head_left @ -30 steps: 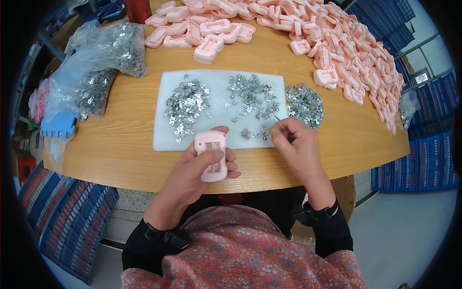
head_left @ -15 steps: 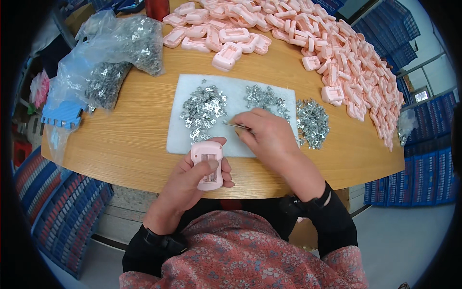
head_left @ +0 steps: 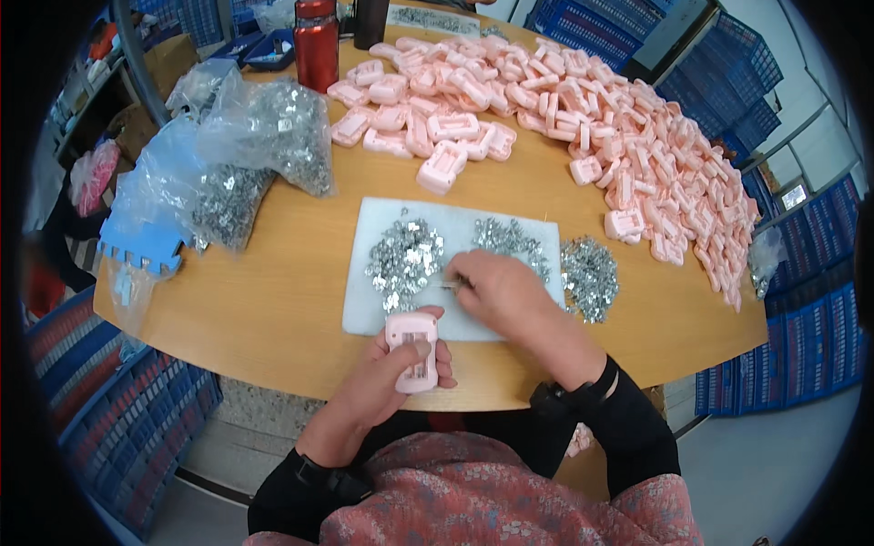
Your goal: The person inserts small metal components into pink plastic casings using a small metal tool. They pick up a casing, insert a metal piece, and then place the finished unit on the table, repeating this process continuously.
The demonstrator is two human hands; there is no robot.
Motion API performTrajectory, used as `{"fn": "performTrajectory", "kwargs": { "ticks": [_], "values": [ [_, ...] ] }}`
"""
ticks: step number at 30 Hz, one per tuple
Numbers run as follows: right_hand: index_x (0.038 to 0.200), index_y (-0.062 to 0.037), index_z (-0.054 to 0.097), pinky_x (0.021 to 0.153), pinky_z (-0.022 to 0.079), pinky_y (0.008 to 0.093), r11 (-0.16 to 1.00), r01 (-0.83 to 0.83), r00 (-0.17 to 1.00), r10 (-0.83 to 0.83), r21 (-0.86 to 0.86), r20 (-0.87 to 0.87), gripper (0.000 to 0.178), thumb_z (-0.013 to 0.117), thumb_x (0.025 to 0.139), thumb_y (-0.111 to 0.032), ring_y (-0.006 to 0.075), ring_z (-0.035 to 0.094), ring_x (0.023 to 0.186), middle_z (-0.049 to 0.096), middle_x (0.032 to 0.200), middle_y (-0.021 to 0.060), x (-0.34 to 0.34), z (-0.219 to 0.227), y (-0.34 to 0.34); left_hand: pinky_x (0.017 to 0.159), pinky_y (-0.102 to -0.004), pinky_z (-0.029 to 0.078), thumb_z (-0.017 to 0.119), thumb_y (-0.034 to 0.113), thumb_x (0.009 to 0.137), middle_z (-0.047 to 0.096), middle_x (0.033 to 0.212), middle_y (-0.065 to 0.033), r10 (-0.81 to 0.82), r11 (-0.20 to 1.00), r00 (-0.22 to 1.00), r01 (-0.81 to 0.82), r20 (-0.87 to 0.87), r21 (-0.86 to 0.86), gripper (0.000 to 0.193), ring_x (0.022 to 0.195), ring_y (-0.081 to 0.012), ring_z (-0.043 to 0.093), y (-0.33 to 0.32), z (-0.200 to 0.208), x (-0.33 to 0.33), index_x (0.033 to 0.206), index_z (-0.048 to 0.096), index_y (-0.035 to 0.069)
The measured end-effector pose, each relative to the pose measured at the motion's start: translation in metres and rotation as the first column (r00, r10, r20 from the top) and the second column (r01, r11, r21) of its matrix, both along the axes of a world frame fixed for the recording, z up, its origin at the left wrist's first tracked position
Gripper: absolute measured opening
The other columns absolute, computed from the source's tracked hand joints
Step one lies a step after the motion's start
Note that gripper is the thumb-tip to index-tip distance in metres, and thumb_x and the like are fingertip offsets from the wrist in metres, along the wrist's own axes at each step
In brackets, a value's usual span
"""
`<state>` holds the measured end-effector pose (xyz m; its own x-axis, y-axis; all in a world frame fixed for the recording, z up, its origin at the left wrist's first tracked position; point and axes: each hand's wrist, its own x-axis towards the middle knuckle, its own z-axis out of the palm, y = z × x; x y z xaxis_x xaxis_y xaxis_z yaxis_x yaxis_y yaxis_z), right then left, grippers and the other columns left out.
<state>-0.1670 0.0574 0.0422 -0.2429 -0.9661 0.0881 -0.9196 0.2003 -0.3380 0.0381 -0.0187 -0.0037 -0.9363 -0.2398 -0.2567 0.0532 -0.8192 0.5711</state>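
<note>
My left hand (head_left: 375, 378) is wrapped round a pink plastic casing (head_left: 411, 325) near the table's front edge, its thumb lying over the battery compartment. Slim metal tweezers (head_left: 444, 284), a little blurred, are pinched in my right hand (head_left: 505, 296) above a white foam mat (head_left: 455, 214). Their tip points left, close to a pile of small shiny metal contact pieces (head_left: 405, 259). Another pile of metal pieces (head_left: 505, 238) lies on the mat behind my right hand, partly covered by it. A third pile (head_left: 590, 280) sits on the wood just right of the mat.
A large heap of pink casings (head_left: 564, 100) spreads over the back and right of the wooden table (head_left: 273, 318). Clear bags of metal pieces (head_left: 287, 136), a blue foam piece (head_left: 146, 241) and a red flask (head_left: 316, 50) stand at the left. Blue crates (head_left: 146, 409) surround the table.
The view has tilted up, so the table sits lower and more of its far side shows. The tweezers have shifted slightly left toward the left pile. My left hand keeps its hold.
</note>
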Motion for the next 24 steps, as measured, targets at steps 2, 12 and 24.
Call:
{"fn": "performTrajectory", "kwargs": {
  "ticks": [2,12,24],
  "values": [
    [0.100,-0.0053,0.065,0.072,0.053,0.0417,0.999,0.024,0.997,-0.022,-0.023,0.072,0.018,0.064,0.083,-0.013,0.0335,0.065,0.080,0.066,0.089,0.0154,-0.006,-0.001,0.001,0.080,-0.0438,0.058,0.054,0.012,0.095,0.064,0.097,-0.0130,0.006,1.000,1.000,-0.006,-0.011,-0.003,0.049,0.087,-0.0229,0.066,0.000,0.000,0.001,0.142,0.042,0.007],
    [0.089,-0.0004,0.067,0.076,0.053,0.0467,0.985,0.097,0.980,-0.120,0.142,0.160,0.020,0.065,0.082,-0.019,0.0397,0.066,0.081,0.068,0.083,0.0206,0.008,0.011,-0.010,0.081,-0.0407,0.058,0.050,0.008,0.096,0.063,0.100,-0.0119,0.003,1.000,0.998,-0.001,-0.060,0.031,0.048,0.088,-0.0196,0.065,0.000,0.003,0.002,0.143,0.040,0.005],
    [0.088,-0.0014,0.064,0.057,0.043,0.0238,0.970,0.170,0.566,-0.240,0.174,0.789,0.012,0.064,0.091,-0.013,0.0057,0.055,0.063,0.063,0.077,0.0007,0.016,0.028,0.014,0.082,-0.0466,0.058,0.028,0.038,0.106,0.066,0.102,-0.0162,0.037,0.979,0.991,-0.010,-0.127,0.204,0.052,0.090,-0.0281,0.068,-0.004,-0.005,0.000,0.146,0.034,0.006]
  ]
}}
